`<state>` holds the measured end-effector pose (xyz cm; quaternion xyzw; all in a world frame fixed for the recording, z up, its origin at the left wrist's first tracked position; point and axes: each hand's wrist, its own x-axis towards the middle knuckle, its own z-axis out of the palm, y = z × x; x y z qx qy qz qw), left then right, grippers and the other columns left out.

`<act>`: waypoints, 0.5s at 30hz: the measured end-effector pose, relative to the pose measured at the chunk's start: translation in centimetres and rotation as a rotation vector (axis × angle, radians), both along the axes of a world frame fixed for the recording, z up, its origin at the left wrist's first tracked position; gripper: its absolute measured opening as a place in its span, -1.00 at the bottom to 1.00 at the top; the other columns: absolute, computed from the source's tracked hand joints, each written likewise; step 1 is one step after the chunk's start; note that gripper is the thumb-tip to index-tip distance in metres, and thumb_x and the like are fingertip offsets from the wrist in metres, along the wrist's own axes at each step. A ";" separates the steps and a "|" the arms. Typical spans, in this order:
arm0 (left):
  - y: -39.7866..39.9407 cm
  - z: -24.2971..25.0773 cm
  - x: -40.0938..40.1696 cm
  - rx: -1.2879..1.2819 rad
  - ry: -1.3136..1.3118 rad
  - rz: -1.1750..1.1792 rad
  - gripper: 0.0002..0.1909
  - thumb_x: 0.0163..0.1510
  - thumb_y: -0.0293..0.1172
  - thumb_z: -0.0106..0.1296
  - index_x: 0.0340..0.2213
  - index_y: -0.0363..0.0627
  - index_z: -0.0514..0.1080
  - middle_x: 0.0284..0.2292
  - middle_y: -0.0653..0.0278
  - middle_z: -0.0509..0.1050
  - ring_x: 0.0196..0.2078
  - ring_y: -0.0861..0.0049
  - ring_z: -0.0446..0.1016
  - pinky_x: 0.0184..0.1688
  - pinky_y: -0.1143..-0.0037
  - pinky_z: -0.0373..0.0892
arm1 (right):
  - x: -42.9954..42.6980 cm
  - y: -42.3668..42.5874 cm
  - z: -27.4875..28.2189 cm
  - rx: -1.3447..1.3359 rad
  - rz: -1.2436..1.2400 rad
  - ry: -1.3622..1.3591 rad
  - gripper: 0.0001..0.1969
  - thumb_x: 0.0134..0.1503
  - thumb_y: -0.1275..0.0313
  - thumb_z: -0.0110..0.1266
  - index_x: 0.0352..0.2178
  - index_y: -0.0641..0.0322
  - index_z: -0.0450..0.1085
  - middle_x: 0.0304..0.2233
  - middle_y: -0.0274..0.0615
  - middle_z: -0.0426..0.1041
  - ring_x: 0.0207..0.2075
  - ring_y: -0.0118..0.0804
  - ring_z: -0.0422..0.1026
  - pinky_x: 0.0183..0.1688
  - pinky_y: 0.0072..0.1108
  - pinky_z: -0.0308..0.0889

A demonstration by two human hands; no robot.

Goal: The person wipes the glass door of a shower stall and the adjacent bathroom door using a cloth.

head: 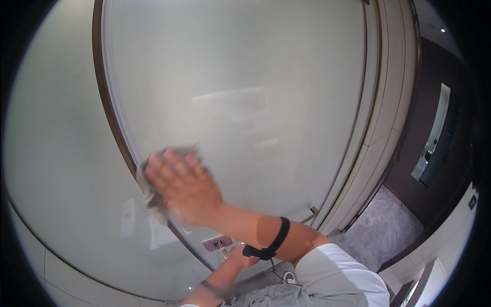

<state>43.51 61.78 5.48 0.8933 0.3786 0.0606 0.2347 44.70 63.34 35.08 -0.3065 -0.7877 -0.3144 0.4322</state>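
My right hand (188, 188) lies spread over a grey-beige cloth (153, 205), pressing it against a frosted glass door panel (245, 130) near its dark left frame edge (115, 119). Hand and cloth are a little blurred. Lower down, my left hand (239, 256) is beside a small metal door handle (224, 252). My right forearm and its strap partly hide the left fingers, so their hold on the handle is unclear. Just above the handle, a small pink sign (217, 243) with writing is fixed to the glass.
A second frosted panel (65, 146) stands to the left. A metal bracket (313, 210) sits at the door's lower right. Beyond the tiled wall edge (383, 115), a grey marbled floor (383, 226) leads to a dark door (414, 126). A black cable (274, 268) hangs from my forearm strap (283, 234).
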 end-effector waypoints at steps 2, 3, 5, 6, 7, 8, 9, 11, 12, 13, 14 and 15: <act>-0.5 -0.1 0.1 0.076 -0.118 -0.029 -0.39 0.06 0.06 0.02 0.09 0.08 0.34 0.03 0.03 0.45 0.07 0.06 0.42 0.09 0.24 0.37 | -0.4 0.0 -2.1 0.089 0.069 -0.050 -0.36 0.10 0.26 -0.07 0.21 0.28 0.19 0.40 -0.24 -0.09 0.40 -0.19 -0.08 0.37 -0.22 -0.30; -0.9 0.3 0.2 0.099 -0.159 -0.037 -0.39 0.06 0.05 0.02 0.11 0.11 0.33 0.04 0.05 0.44 0.08 0.06 0.41 0.10 0.24 0.37 | 0.2 -0.2 -2.7 0.127 -0.002 -0.120 -0.33 0.08 0.17 -0.02 0.23 0.16 0.19 0.40 -0.30 -0.07 0.40 -0.23 -0.08 0.35 -0.20 -0.27; -1.2 1.4 0.6 -0.078 0.204 0.115 -0.39 0.02 0.05 0.06 0.04 0.00 0.38 -0.03 0.04 0.49 0.03 0.06 0.45 0.05 0.22 0.39 | 2.1 -0.2 -3.5 0.158 -0.074 -0.195 -0.30 0.07 0.09 0.02 0.24 0.03 0.18 0.40 -0.36 -0.06 0.39 -0.27 -0.08 0.33 -0.19 -0.24; -2.2 4.3 1.3 -0.128 0.268 0.137 -0.43 -0.01 0.02 0.05 -0.06 -0.13 0.42 -0.16 0.01 0.55 -0.06 0.08 0.51 -0.01 0.19 0.42 | 3.9 0.2 -3.6 0.119 -0.031 -0.168 -0.29 0.09 0.03 0.00 0.26 -0.02 0.16 0.40 -0.32 -0.06 0.40 -0.29 -0.09 0.35 -0.15 -0.29; -2.3 4.8 1.1 -0.127 0.272 0.140 -0.43 -0.01 0.02 0.05 -0.06 -0.13 0.42 -0.16 0.01 0.55 -0.06 0.08 0.51 -0.01 0.19 0.42 | 5.5 0.4 -3.1 0.088 0.020 -0.134 -0.28 0.11 -0.02 -0.02 0.28 -0.08 0.14 0.40 -0.27 -0.07 0.40 -0.32 -0.10 0.36 -0.11 -0.33; -2.3 4.7 1.0 -0.141 0.271 0.165 -0.44 -0.01 0.02 0.06 -0.08 -0.14 0.43 -0.16 0.03 0.56 -0.06 0.09 0.52 -0.02 0.19 0.42 | 7.3 0.9 -3.0 0.030 -0.032 -0.122 -0.24 0.11 -0.14 -0.08 0.28 -0.09 0.12 0.40 -0.29 -0.07 0.41 -0.23 -0.14 0.35 -0.08 -0.33; -2.3 4.3 1.0 -0.153 0.265 0.185 -0.44 -0.02 0.02 0.06 -0.10 -0.14 0.44 -0.17 0.04 0.56 -0.07 0.09 0.52 -0.02 0.19 0.43 | 9.6 1.6 -2.8 -0.029 -0.089 -0.115 -0.19 0.11 -0.26 -0.13 0.29 -0.10 0.11 0.40 -0.30 -0.07 0.42 -0.13 -0.18 0.33 -0.04 -0.33; -2.3 3.7 0.6 -0.148 0.243 0.198 -0.45 -0.03 0.04 0.07 -0.14 -0.14 0.45 -0.20 0.02 0.57 -0.10 0.08 0.53 -0.05 0.20 0.43 | 14.3 3.0 -1.9 0.063 -0.201 0.100 -0.13 0.11 -0.28 -0.15 0.32 -0.05 0.01 0.40 -0.17 -0.11 0.42 0.05 -0.23 0.33 0.01 -0.38; -1.4 2.7 -0.1 -0.116 0.225 0.206 -0.46 -0.03 0.06 0.07 -0.18 -0.15 0.46 -0.23 0.01 0.57 -0.13 0.07 0.54 -0.08 0.21 0.44 | 16.7 4.0 -2.0 0.149 -0.232 0.214 -0.12 0.11 -0.24 -0.11 0.33 0.01 -0.02 0.40 -0.10 -0.13 0.42 0.10 -0.25 0.33 0.05 -0.39; -1.5 2.3 -0.2 -0.127 0.233 0.206 -0.46 -0.03 0.06 0.07 -0.18 -0.15 0.46 -0.23 0.01 0.57 -0.13 0.07 0.54 -0.08 0.21 0.44 | 19.4 4.7 -1.8 0.210 -0.261 0.320 -0.10 0.11 -0.20 -0.06 0.34 0.07 -0.05 0.40 -0.04 -0.15 0.41 0.15 -0.26 0.33 0.09 -0.40; -1.5 2.1 0.0 -0.125 0.234 0.208 -0.46 -0.04 0.06 0.08 -0.19 -0.15 0.47 -0.25 0.01 0.58 -0.14 0.06 0.54 -0.09 0.20 0.44 | 22.1 4.8 -2.0 0.202 -0.328 0.391 -0.09 0.12 -0.14 -0.02 0.34 0.15 -0.09 0.39 0.03 -0.17 0.41 0.17 -0.27 0.32 0.11 -0.38; -1.4 2.1 0.0 -0.119 0.236 0.212 -0.47 -0.04 0.07 0.08 -0.20 -0.14 0.47 -0.26 0.02 0.58 -0.16 0.06 0.54 -0.10 0.20 0.45 | 24.7 5.0 -2.1 0.197 -0.393 0.463 -0.08 0.13 -0.08 0.02 0.34 0.23 -0.12 0.39 0.10 -0.18 0.41 0.20 -0.28 0.31 0.13 -0.37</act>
